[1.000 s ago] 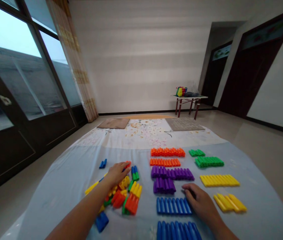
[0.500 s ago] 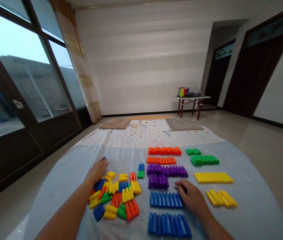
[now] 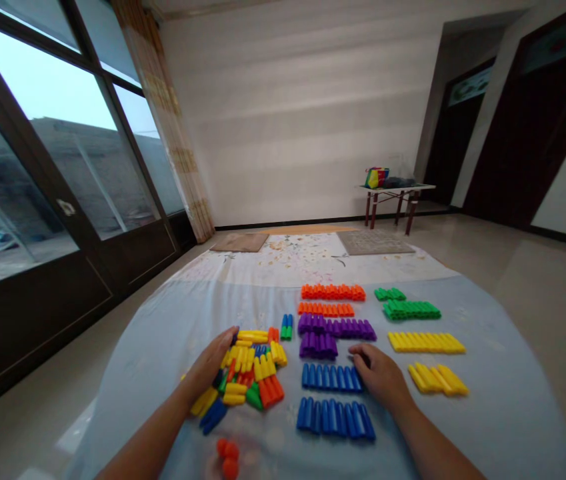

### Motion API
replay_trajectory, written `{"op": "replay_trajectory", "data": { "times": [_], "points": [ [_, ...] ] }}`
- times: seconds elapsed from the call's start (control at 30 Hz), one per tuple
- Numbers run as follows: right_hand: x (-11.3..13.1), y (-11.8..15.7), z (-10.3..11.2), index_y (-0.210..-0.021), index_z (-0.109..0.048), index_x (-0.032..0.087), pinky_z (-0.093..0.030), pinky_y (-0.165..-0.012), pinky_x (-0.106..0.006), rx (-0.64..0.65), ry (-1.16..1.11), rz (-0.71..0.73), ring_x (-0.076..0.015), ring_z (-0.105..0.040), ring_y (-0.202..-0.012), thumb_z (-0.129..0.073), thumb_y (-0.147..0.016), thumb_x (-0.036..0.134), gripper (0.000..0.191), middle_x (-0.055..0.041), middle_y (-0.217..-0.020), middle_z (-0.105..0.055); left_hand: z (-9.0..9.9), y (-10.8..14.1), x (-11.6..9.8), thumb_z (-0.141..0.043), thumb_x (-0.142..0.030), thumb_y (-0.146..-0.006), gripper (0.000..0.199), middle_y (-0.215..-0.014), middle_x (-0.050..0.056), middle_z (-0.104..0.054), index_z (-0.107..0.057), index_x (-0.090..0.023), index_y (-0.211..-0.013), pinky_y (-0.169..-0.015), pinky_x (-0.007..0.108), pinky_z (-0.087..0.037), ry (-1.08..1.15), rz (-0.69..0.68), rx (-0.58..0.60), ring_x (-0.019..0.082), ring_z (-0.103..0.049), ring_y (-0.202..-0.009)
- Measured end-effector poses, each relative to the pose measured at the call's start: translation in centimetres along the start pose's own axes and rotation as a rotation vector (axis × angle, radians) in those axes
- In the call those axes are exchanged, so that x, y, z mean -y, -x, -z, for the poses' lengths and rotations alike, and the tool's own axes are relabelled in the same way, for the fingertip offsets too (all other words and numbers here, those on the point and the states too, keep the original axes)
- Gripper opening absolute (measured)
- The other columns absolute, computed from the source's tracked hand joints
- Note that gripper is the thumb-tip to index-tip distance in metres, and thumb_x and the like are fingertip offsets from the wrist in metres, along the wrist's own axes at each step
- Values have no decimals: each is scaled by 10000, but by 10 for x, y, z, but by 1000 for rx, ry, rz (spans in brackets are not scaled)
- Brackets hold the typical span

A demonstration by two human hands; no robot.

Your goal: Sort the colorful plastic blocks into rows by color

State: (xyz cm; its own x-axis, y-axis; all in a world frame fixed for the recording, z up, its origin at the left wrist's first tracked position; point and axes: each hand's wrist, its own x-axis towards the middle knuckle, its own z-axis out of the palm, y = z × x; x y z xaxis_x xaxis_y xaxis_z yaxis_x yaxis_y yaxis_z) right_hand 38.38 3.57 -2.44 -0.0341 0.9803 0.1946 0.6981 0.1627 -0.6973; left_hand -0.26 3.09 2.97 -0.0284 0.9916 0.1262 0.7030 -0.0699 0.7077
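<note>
My left hand (image 3: 217, 357) lies along the left side of a mixed pile of plastic connector pieces (image 3: 243, 360), fingers stretched out and touching its edge. Yellow, blue, green and orange pieces are jumbled there; a dark blue bit shows by my fingertips. My right hand (image 3: 380, 373) rests on the cloth, fingers loosely curled with a gap at the thumb and nothing visible in them. Just left of it is a row of blue pieces (image 3: 333, 378), with a second blue row (image 3: 335, 419) nearer me. Purple pieces (image 3: 319, 346) lie beyond.
Orange rows (image 3: 333, 292) lie farther back. Green pieces (image 3: 413, 310) and yellow rows (image 3: 427, 343) are on the right. A blue-green pair (image 3: 287, 327) stands apart from the pile. Orange-red pieces (image 3: 229, 455) lie near the front. Two mats (image 3: 375, 243) lie at the far end.
My left hand has moved right against the pile, and its left side is bunched closer together. Orange-red pieces have come into view at the front. My right hand stays beside the blue row.
</note>
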Motion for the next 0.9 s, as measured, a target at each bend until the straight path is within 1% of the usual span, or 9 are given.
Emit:
{"op": "replay_trajectory", "data": {
  "times": [0.07,0.13,0.2,0.3,0.4,0.57,0.73,0.83,0.9],
  "points": [
    [1,0,1,-932,-643,234,-444,-789,-306,-2,9,2,-192,-626,-886,-403,-794,308,287,-9,-954,-682,7,12,1,-227,-536,-832,619,-1320,49,-516,-511,-171,-1244,-1090,376,-284,20,-8,-65,200,-432,-1243],
    [2,0,2,-928,-646,239,-445,-779,-302,-8,15,-2,-193,-627,-887,-408,-789,302,284,-6,-956,-683,12,25,7,-217,-554,-821,654,-1308,80,-524,-514,-145,-1236,-1094,382,-275,4,17,-171,210,-433,-1243],
    [1,0,1,-930,-647,242,-445,-769,-298,-9,16,-3,-192,-627,-888,-410,-787,297,283,-3,-956,-684,10,41,15,-193,-555,-825,677,-1315,108,-512,-493,-122,-1250,-1103,383,-256,-2,80,-249,208,-415,-1258],
    [0,-1,0,-941,-647,243,-442,-769,-293,-1,13,3,-188,-625,-891,-411,-788,288,285,-2,-957,-684,-8,65,20,-200,-538,-842,645,-1371,115,-448,-452,-137,-1280,-1117,385,-222,-6,140,-292,191,-362,-1295],
    [0,-1,0,-951,-649,242,-439,-772,-290,4,19,1,-186,-624,-890,-424,-780,278,285,-5,-958,-687,-34,77,13,-246,-505,-853,571,-1429,92,-367,-455,-180,-1274,-1127,393,-192,-64,100,-345,182,-288,-1334],
    [-1,-2,0,-948,-652,237,-441,-777,-289,1,21,0,-187,-626,-884,-429,-778,285,284,-14,-951,-691,-68,64,-18,-235,-397,-876,513,-1405,120,-395,-460,-157,-1270,-1116,432,-187,-274,88,-467,213,-253,-1346],
    [-4,-2,-1,-942,-647,231,-446,-792,-295,7,0,17,-187,-624,-889,-425,-776,297,285,-15,-950,-688,-97,40,-51,-241,-358,-880,517,-1452,148,-307,-416,-137,-1313,-1089,491,-180,-380,172,-492,263,-233,-1349],
    [-6,-1,-1,-945,-645,229,-450,-786,-301,14,-10,18,-192,-623,-887,-423,-776,316,292,-17,-948,-686,-99,27,-60,-228,-347,-887,504,-1439,129,-340,-408,-154,-1317,-1095,477,-164,-376,158,-467,245,-252,-1342],
    [-6,0,0,-953,-642,228,-451,-783,-304,21,-13,19,-196,-622,-895,-415,-782,332,302,-20,-957,-684,-86,22,-57,-206,-364,-893,505,-1411,120,-386,-416,-164,-1306,-1087,450,-203,-366,187,-471,230,-299,-1319]
  ]
}}
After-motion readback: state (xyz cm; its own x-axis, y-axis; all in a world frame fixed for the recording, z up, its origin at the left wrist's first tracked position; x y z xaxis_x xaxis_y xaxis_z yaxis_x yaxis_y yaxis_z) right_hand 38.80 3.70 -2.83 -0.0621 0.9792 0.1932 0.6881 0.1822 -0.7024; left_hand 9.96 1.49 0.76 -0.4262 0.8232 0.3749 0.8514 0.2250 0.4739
